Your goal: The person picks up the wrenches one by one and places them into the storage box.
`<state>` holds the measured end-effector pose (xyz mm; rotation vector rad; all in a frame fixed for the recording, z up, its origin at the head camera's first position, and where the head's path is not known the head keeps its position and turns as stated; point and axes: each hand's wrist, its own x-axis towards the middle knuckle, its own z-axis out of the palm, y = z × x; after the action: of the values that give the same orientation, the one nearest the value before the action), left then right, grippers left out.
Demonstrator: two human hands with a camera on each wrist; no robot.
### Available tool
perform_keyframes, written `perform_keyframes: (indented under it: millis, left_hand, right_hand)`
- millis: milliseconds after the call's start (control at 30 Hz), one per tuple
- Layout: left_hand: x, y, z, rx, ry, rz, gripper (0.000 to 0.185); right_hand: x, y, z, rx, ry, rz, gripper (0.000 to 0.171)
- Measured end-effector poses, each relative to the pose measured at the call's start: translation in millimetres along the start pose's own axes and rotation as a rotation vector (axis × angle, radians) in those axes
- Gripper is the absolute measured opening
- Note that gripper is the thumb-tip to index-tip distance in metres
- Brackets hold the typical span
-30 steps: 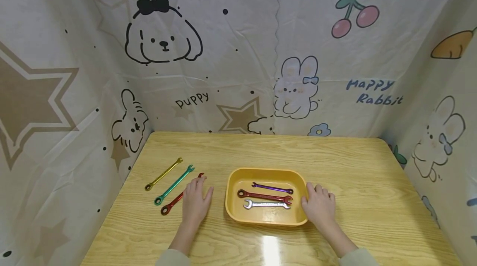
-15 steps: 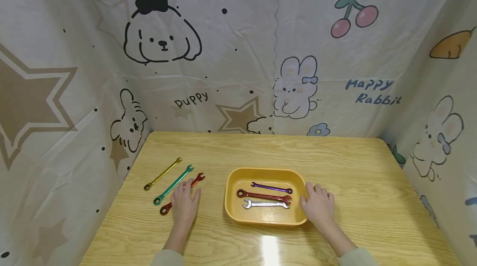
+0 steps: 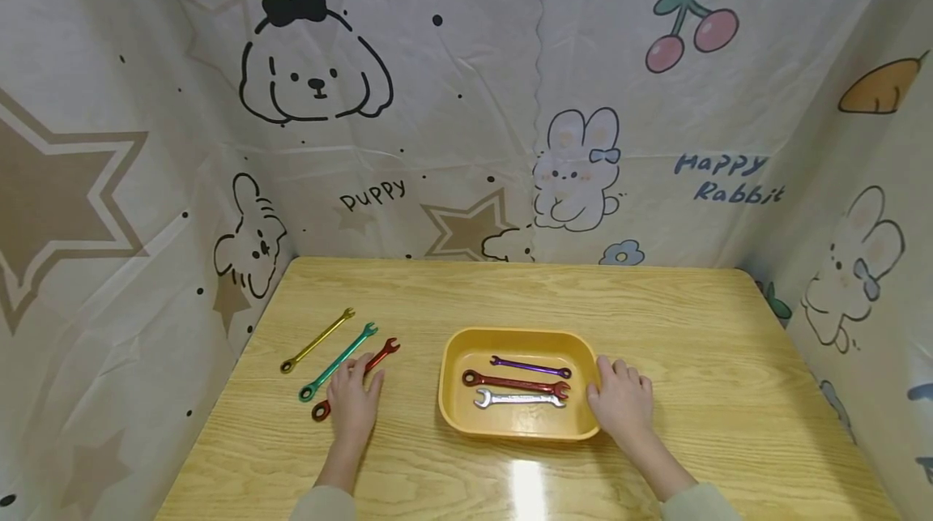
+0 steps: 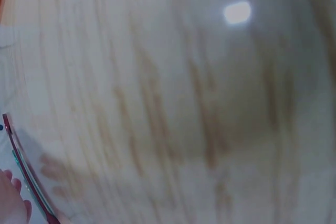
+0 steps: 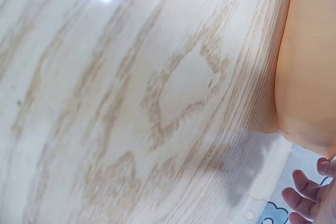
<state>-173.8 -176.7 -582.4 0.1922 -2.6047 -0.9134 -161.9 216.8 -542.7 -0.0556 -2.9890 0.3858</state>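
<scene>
I am laying my left hand (image 3: 353,402) flat, fingers spread, over the red wrench (image 3: 355,379); my right hand (image 3: 619,402), relaxed, is steadying the yellow tray (image 3: 448,391). Pinching the wrench looks next.

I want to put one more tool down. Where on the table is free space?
Bare table lies right of the yellow tray and behind it up to the curtain. It is crowded on the left: three wrenches beside the left hand, which lies over the red wrench.

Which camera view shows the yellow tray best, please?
The head view: the whole yellow tray shows, with three wrenches inside. The right wrist view catches only its outer wall; the left wrist view shows none of it.
</scene>
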Motion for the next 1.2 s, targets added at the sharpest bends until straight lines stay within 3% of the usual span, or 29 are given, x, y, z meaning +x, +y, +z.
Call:
perform_keyframes:
  millis: [333,600,833,1200]
  left_hand:
    - [1.4,-9.8,1.5,0.021,-0.049,-0.055,0.039]
    - [1.3,-15.8,3.4,0.037,-0.038,-0.062,0.037]
    - [2.9,-18.5,3.2,0.049,-0.068,-0.099,0.035]
    - [5.2,-16.7,3.7,0.055,-0.045,-0.121,0.030]
  right_hand:
    - [-1,0,0,0.006,0.002,0.001,0.035]
    - [1,-1,-3,0.008,-0.040,0.015,0.037]
    - [0,-1,-3,0.007,-0.031,0.010,0.035]
    - [0,-2,-4,0.009,-0.039,0.015,0.036]
